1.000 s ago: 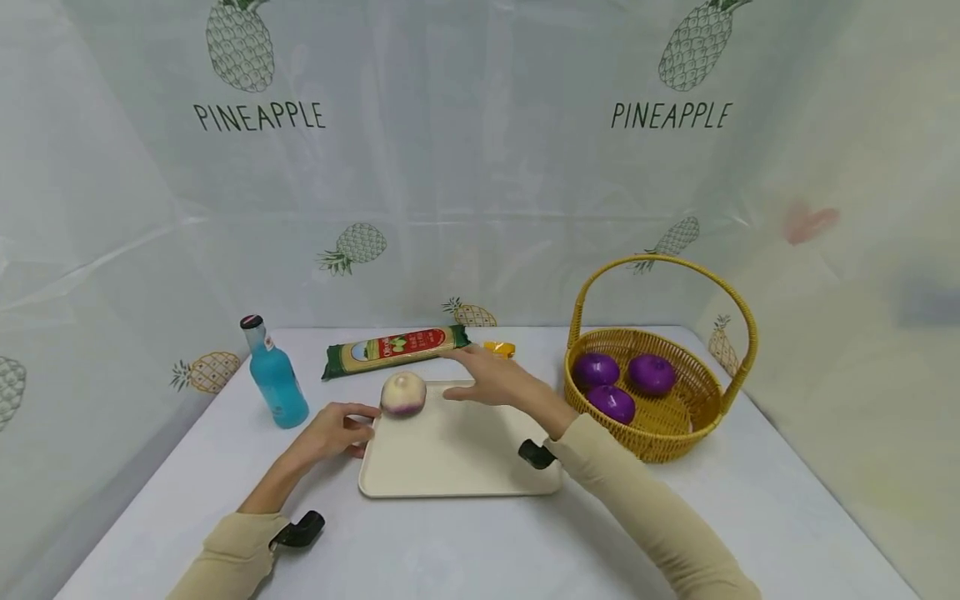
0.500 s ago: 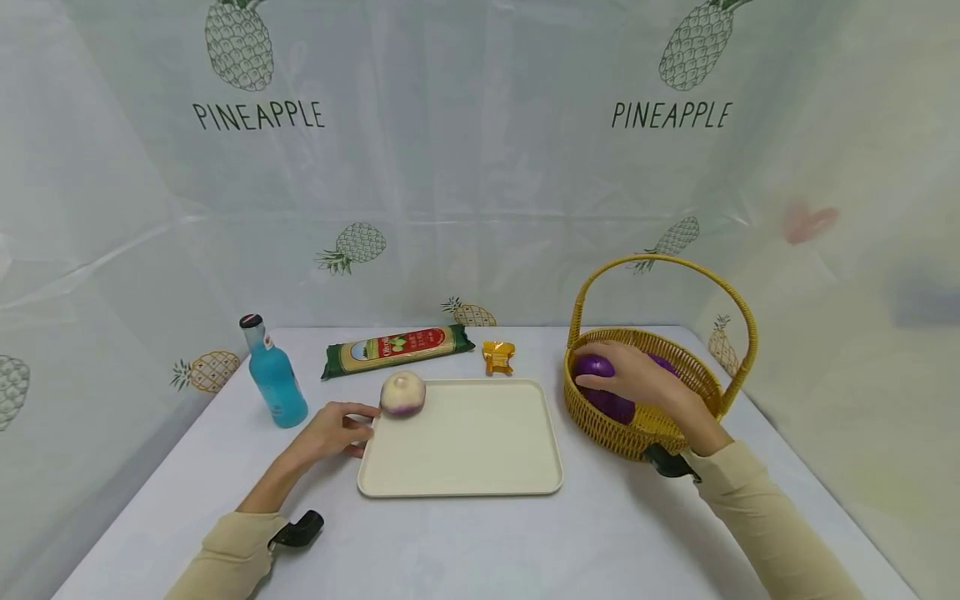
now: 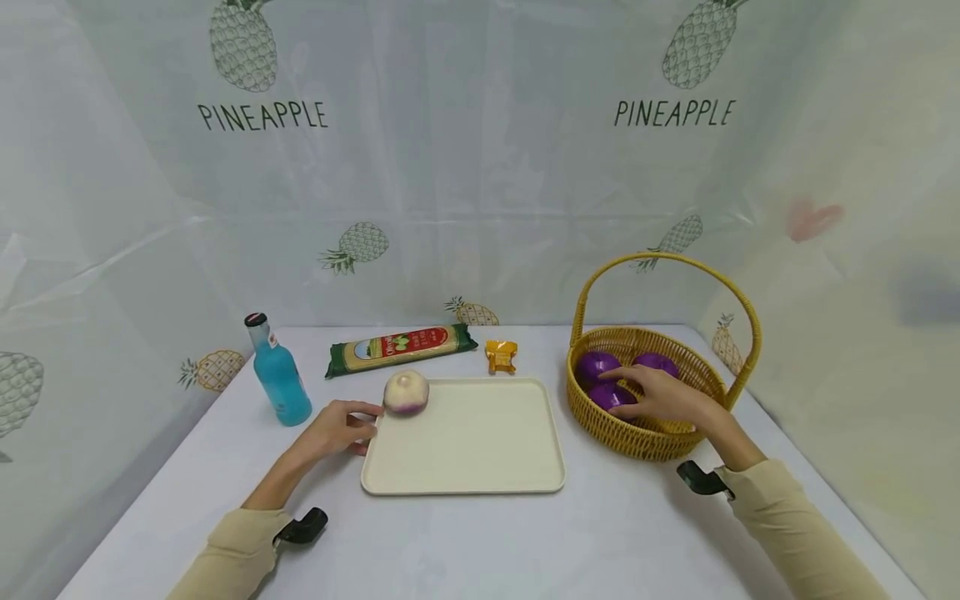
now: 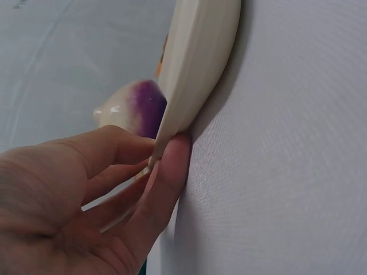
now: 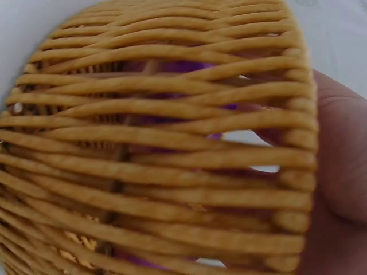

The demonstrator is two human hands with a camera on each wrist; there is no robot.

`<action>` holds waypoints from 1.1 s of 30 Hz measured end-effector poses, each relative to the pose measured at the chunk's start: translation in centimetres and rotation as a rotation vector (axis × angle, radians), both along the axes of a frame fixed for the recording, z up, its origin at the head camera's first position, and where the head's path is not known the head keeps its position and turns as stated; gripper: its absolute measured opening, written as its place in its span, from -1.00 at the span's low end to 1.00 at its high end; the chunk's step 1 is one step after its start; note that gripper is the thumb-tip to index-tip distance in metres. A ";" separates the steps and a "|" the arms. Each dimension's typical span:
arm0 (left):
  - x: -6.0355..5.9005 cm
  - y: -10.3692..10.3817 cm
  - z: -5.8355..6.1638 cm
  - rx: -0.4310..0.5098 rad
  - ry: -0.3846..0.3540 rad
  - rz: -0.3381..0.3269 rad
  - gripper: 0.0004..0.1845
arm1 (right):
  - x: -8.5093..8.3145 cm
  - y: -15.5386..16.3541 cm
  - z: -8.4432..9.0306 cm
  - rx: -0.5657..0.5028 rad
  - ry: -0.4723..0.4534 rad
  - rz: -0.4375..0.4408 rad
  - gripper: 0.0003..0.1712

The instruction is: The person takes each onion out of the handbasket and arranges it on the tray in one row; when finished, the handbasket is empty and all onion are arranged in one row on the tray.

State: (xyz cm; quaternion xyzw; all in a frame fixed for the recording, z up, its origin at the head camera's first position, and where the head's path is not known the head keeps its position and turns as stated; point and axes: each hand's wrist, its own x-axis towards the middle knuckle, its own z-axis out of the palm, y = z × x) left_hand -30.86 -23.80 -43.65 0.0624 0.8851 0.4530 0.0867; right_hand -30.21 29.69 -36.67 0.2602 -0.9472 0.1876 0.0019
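At the far left we see a blue glass bottle with a dark cap standing upright on the white table, and behind it a long green and red packet of pasta lying flat. Our left hand pinches the near-left corner of the cream rectangular plastic tray; the left wrist view shows the thumb on top of the rim and the fingers curled under it. A round white and purple turnip sits on the tray's back-left corner, just beside that hand. A small orange wrapped sweet lies behind the tray. Further right, our right hand reaches into the yellow woven wicker basket with its arched handle, fingers loosely spread over the nearest of 3 purple round onions; whether they grip it we cannot tell. We judge the step in hand to be picking an onion from the basket while the tray is steadied. The next move calls for closing the fingers round that onion and lifting it clear of the rim and handle.
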 end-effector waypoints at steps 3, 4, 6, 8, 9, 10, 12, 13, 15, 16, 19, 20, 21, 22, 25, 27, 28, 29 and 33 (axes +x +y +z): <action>-0.2 0.1 -0.1 -0.007 0.006 -0.002 -0.59 | 0.0 0.4 -0.2 0.012 0.011 0.013 -0.31; -0.2 0.1 -0.1 -0.008 0.008 -0.004 -0.59 | 0.0 0.4 -0.2 0.012 0.013 0.017 -0.32; -0.3 0.1 -0.1 -0.010 0.013 -0.004 -0.59 | 0.0 0.5 -0.3 0.012 0.012 0.023 -0.33; -0.3 0.1 0.0 -0.007 0.013 0.000 -0.60 | -0.1 0.6 -0.4 0.012 0.012 0.032 -0.34; -0.3 0.1 0.0 -0.006 0.012 0.001 -0.60 | -0.1 0.5 -0.4 0.011 0.012 0.040 -0.35; -0.2 0.1 0.0 -0.004 0.008 0.003 -0.60 | -0.1 0.5 -0.4 0.011 0.009 0.041 -0.36; -0.2 0.1 -0.1 -0.001 0.002 0.007 -0.60 | -0.1 0.4 -0.5 0.012 0.008 0.055 -0.36; -0.1 0.1 -0.1 0.000 0.002 0.001 -0.60 | -0.2 0.4 -0.5 0.014 0.003 0.052 -0.36; 0.0 0.0 -0.1 0.007 0.001 -0.007 -0.60 | -0.1 0.3 -0.5 0.015 -0.006 0.044 -0.36; 0.0 0.0 -0.1 0.013 -0.001 -0.008 -0.60 | -0.2 0.3 -0.6 0.019 -0.011 0.038 -0.35; 0.1 0.0 -0.1 0.017 0.007 -0.021 -0.60 | -0.2 0.3 -0.7 0.023 -0.027 0.011 -0.35; 0.1 -0.1 -0.1 0.019 0.006 -0.020 -0.60 | -0.2 0.3 -0.7 0.020 -0.032 0.008 -0.35; 0.1 -0.1 -0.1 0.019 0.005 -0.018 -0.60 | -0.2 0.2 -0.8 0.019 -0.039 0.000 -0.34; 0.1 -0.1 -0.1 0.022 0.003 -0.015 -0.60 | -0.2 0.2 -0.8 0.019 -0.043 -0.002 -0.34; 0.2 -0.1 0.0 0.025 -0.004 -0.021 -0.59 | -0.2 0.2 -0.8 0.016 -0.053 -0.014 -0.33; 0.2 -0.1 0.1 0.021 -0.005 -0.028 -0.59 | -0.1 0.1 -0.8 0.020 -0.054 -0.019 -0.32; 0.2 -0.1 0.1 0.019 -0.005 -0.033 -0.59 | -0.1 0.1 -0.8 0.021 -0.052 -0.022 -0.32; 0.2 -0.1 0.2 0.020 -0.007 -0.032 -0.59 | -0.1 0.1 -0.8 0.023 -0.051 -0.023 -0.32; 0.3 -0.1 0.2 0.023 0.003 -0.031 -0.59 | -0.1 0.1 -0.8 0.029 -0.043 -0.024 -0.31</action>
